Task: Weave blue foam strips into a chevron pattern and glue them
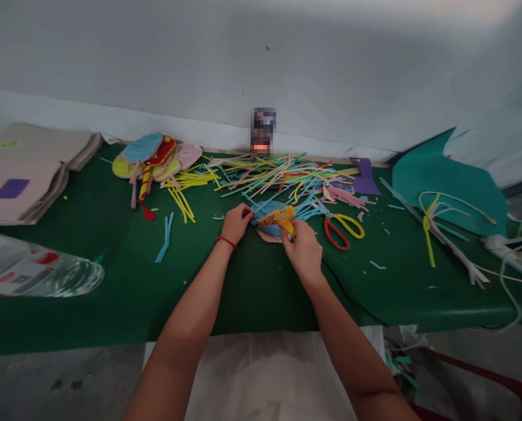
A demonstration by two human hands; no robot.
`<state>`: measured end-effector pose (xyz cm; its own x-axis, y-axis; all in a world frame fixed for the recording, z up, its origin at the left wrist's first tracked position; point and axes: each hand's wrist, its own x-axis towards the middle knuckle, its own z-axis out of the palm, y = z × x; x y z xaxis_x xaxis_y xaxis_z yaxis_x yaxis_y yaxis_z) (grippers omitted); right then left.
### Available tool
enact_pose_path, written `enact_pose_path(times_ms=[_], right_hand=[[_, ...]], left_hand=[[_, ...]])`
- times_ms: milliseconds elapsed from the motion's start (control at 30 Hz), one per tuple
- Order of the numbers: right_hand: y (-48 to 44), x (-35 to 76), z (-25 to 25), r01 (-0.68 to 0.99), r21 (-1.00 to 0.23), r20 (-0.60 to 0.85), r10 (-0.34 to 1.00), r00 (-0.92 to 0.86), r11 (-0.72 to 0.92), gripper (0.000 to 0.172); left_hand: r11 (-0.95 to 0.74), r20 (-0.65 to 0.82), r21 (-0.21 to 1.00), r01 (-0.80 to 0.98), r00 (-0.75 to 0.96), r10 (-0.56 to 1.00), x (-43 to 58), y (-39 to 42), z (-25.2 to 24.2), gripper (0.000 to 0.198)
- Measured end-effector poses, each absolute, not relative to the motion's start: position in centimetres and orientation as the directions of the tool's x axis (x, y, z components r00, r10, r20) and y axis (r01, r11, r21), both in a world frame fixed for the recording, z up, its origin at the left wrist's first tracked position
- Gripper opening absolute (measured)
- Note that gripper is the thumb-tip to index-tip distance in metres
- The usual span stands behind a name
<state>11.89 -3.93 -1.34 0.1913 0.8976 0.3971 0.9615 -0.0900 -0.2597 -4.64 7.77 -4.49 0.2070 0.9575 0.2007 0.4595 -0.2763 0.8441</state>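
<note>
A round piece covered in rows of blue fuzzy strips (265,209) lies on the green table, with a pinkish backing showing at its lower edge. At its left rim, my left hand (238,225) has its fingertips pinched together; what is between them is too small to make out. My right hand (303,248) is wrapped round the handle of a yellow hot glue gun (280,218). The gun's nozzle points left over the blue rows and hides part of them. Just right of my right hand lie scissors (343,230) with one red and one yellow handle loop.
A heap of coloured pipe cleaners (282,172) spreads behind the piece. Finished-looking paddle shapes (144,152) and a cardboard stack (19,175) are at left. A clear bottle (41,266) lies front left. A teal sheet (449,181) and white cables (506,251) are at right.
</note>
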Motion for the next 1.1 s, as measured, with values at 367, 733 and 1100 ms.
enact_pose_path(times_ms=[367, 733, 1100], right_hand=[[-5.5, 12.8, -1.7, 0.967, -0.220, 0.401, 0.892, 0.209, -0.127, 0.028], [-6.6, 13.9, -2.0, 0.970, -0.197, 0.434, 0.875, 0.214, -0.139, 0.029], [-7.3, 14.6, -2.0, 0.970, -0.196, 0.431, 0.875, 0.220, -0.147, 0.029]], left_hand=[[-0.282, 0.201, 0.844, 0.457, 0.219, 0.955, -4.7, 7.8, -4.5, 0.006], [-0.296, 0.213, 0.841, 0.452, 0.226, 0.951, -4.6, 7.7, -4.4, 0.005], [-0.297, 0.217, 0.840, 0.454, 0.221, 0.951, -4.6, 7.7, -4.3, 0.005]])
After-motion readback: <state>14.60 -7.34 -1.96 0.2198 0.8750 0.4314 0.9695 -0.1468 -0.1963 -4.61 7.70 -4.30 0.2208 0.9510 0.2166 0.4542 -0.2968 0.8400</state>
